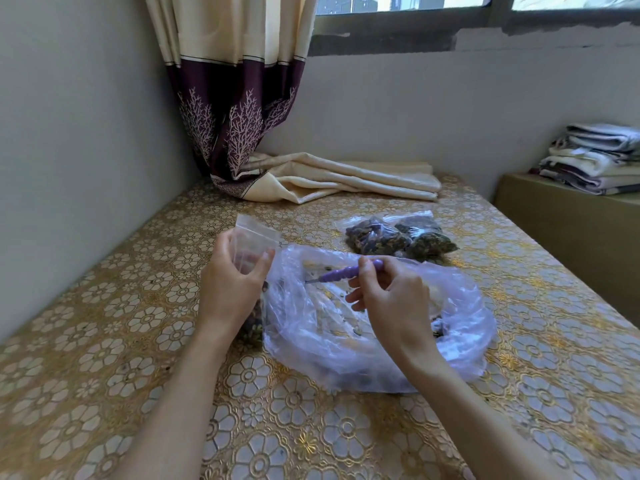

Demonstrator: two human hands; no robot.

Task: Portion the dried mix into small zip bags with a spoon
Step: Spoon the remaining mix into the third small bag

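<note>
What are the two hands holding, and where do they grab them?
The left hand grips a small zip bag around its middle, below the open top. The right hand pinches a purple spoon by its handle, over the big plastic bag.

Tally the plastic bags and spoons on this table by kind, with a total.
Small zip bag held in the left hand: 1
Filled small bags of dried mix: 2
Big clear bag of mix: 1
Purple-handled spoon, in the right hand: 1
Total: 5
</note>
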